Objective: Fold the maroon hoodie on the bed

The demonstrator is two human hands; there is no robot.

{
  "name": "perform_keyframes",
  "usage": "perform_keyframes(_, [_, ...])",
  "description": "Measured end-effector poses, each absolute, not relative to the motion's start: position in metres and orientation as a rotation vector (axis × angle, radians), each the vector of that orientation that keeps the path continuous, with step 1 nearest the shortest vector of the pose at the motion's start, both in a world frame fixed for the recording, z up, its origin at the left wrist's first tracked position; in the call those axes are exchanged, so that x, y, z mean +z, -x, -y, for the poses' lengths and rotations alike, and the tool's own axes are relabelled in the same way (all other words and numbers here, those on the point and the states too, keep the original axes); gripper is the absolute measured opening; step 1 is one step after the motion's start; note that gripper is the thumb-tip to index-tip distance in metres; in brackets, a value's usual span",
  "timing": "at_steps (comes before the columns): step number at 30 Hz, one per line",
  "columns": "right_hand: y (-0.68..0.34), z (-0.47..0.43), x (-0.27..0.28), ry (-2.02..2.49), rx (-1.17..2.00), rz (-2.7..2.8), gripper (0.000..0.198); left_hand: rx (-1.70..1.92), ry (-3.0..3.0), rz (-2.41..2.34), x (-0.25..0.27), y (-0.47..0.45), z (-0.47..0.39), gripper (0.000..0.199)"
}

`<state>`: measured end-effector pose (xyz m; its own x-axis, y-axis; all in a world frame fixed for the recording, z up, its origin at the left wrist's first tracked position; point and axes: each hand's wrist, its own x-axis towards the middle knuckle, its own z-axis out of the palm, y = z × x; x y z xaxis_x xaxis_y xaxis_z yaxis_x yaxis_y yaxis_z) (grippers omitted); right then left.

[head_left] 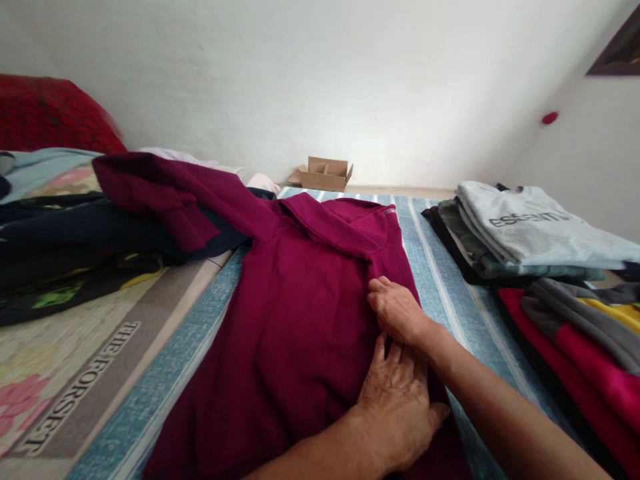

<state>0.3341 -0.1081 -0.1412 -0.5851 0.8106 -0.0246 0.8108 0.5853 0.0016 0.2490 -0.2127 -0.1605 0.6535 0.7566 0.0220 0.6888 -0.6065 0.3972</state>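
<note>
A magenta-purple sweatshirt (305,307) lies spread in front of me. One sleeve stretches out to the left, its cuff bent back over dark clothes, and thick folds of fabric bunch at the far end. Along its right side my right hand (395,310) is closed, fingers curled on a fold of the fabric. Just nearer to me, my left hand (395,400) rests flat on the same side, fingers extended and slightly apart, the thumb pointing right. The fingertips of the left hand reach close under the right hand.
Folded clothes, a grey printed top (525,227) uppermost, are stacked at right; red and grey garments (585,360) lie nearer. Dark clothes (100,227) spread across the left. Beneath is a blue striped sheet (435,267). A cardboard box (325,177) sits by the wall.
</note>
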Motion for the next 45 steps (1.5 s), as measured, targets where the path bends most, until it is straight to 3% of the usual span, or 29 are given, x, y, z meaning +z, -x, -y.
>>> perform_keyframes(6, [-0.341, 0.103, -0.155, -1.534, -0.158, -2.939, 0.021, 0.244, -2.531, -1.15, -0.163, -0.249, 0.213, 0.075])
perform_keyframes(12, [-0.374, 0.099, -0.165, -1.917, -1.303, -3.081, 0.011, 0.229, -2.532, -1.164, -0.16, -0.249, 0.212, 0.074])
perform_keyframes(16, [-0.386, 0.11, -0.163, -1.987, -1.627, -3.0, 0.01, 0.208, -2.513, -1.17, -0.158, -0.25, 0.211, 0.073])
perform_keyframes(19, [-0.384, 0.117, -0.163, -1.908, -1.488, -3.041, 0.012, 0.165, -2.49, -1.171, -0.155, -0.251, 0.21, 0.072])
perform_keyframes(25, [-0.364, 0.112, -0.168, -1.762, -0.739, -3.162, 0.021, 0.158, -2.493, -1.18, -0.153, -0.251, 0.211, 0.069])
perform_keyframes(29, [-0.356, 0.108, -0.167, -1.678, -0.425, -3.085, 0.024, 0.232, -2.525, -1.164, -0.158, -0.25, 0.211, 0.069])
perform_keyframes(39, [-0.342, 0.11, -0.146, -1.462, -0.019, -2.827, 0.023, 0.262, -2.516, -1.149, -0.159, -0.25, 0.212, 0.074])
perform_keyframes(45, [-0.336, 0.106, -0.151, -1.451, 0.041, -2.875, 0.02, 0.28, -2.516, -1.155, -0.161, -0.25, 0.212, 0.074])
